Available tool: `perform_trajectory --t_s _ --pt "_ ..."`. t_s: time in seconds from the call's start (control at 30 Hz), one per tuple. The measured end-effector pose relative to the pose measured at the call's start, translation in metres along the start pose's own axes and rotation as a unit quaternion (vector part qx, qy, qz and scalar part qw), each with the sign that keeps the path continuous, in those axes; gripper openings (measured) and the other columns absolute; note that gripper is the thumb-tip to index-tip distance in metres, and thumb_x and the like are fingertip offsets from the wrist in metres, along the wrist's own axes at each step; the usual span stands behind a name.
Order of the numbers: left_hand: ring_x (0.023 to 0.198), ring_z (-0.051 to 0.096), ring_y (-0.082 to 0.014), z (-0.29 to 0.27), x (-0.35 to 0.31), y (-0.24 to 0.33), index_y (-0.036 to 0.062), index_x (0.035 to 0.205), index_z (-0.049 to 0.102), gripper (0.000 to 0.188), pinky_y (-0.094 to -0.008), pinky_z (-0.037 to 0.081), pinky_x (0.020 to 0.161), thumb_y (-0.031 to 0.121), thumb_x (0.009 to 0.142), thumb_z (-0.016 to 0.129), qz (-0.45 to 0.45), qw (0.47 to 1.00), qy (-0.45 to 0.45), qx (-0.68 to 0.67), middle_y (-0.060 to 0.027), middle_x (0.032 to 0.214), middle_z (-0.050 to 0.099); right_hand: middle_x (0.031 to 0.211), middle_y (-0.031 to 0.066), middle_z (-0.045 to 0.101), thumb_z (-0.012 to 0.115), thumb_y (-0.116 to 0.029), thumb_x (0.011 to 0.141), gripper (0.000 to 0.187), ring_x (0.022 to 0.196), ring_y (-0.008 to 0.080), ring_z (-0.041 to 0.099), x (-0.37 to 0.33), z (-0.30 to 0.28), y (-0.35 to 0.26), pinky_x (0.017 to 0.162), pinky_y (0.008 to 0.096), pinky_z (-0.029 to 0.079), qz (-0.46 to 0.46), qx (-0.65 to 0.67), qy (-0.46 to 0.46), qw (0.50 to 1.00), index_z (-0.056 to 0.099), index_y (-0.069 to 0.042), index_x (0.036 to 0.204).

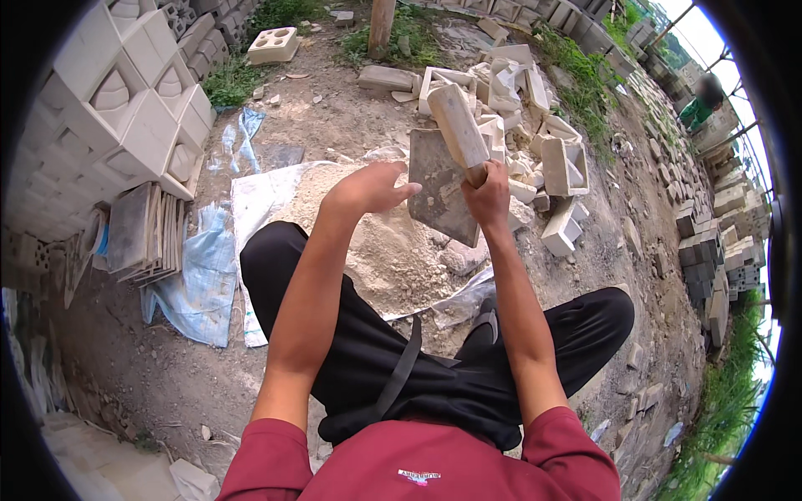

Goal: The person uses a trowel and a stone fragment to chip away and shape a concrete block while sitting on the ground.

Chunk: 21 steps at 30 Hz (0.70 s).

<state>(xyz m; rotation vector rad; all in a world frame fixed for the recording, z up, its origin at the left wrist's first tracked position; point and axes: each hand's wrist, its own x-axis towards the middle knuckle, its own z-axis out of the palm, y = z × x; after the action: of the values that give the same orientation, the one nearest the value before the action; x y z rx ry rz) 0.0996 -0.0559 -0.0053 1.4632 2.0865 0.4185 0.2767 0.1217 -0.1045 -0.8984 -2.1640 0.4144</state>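
My right hand (488, 197) is closed round the short handle of a thick wooden mallet (458, 125), its long head pointing up and away from me. Under the mallet is a flat, square, dark grey board (439, 188), dusted pale; what holds it up is hidden. Just left of the board, my left hand (372, 189) is held out with its fingers apart and nothing in them. Below both hands a heap of pale, crumbly sand-like mix (388, 259) lies on a white sheet (259, 200) between my legs.
Broken cream blocks (564, 167) pile up beyond my right hand. Stacked moulded blocks (125, 92) rise at the left, with upright thin boards (146, 230) and a blue sheet (205, 284) beside them. A wooden post (381, 29) stands ahead. A person in green (697, 108) is far right.
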Motion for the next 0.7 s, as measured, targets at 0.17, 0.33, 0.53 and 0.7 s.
perform_trajectory --t_s 0.17,0.33,0.53,0.7 --pt "0.118 0.056 -0.0358 0.018 0.015 0.003 -0.0005 0.133 0.049 0.06 -0.0398 0.045 0.099 0.043 0.093 0.057 0.008 1.0 -0.019 0.008 -0.022 0.127 0.058 0.116 0.0189 0.056 0.072 -0.011 0.068 0.037 0.103 0.0365 0.058 -0.003 -0.001 0.006 0.087 0.0418 0.049 -0.011 0.008 0.015 1.0 0.06 0.001 0.101" --pt "0.123 0.051 -0.0354 0.047 0.061 -0.027 -0.0011 0.132 0.049 0.057 -0.0399 0.041 0.103 0.034 0.089 0.064 0.054 0.981 0.184 -0.041 -0.0227 0.132 0.054 0.117 0.0204 0.057 0.073 -0.01 0.067 0.037 0.103 0.038 0.058 -0.006 -0.005 -0.001 0.087 0.0415 0.049 -0.049 0.043 0.025 0.998 0.06 0.003 0.1" --pt "0.126 0.046 -0.0363 0.073 0.103 -0.03 -0.0004 0.133 0.044 0.065 -0.0438 0.037 0.106 0.014 0.075 0.073 0.092 0.932 0.316 -0.151 -0.0207 0.131 0.051 0.119 0.0205 0.057 0.072 -0.004 0.066 0.047 0.105 0.0383 0.058 -0.01 -0.021 -0.012 0.089 0.0411 0.049 -0.078 0.138 -0.058 0.986 0.06 0.004 0.111" --pt "0.113 0.056 -0.0346 0.094 0.133 -0.04 0.0057 0.112 0.062 0.04 -0.042 0.043 0.099 0.007 0.074 0.072 0.185 0.94 0.264 -0.108 -0.0165 0.113 0.063 0.118 0.0211 0.056 0.069 -0.002 0.065 0.053 0.107 0.0383 0.058 -0.012 -0.029 0.0 0.091 0.0409 0.049 -0.154 0.156 -0.064 0.974 0.058 0.003 0.117"
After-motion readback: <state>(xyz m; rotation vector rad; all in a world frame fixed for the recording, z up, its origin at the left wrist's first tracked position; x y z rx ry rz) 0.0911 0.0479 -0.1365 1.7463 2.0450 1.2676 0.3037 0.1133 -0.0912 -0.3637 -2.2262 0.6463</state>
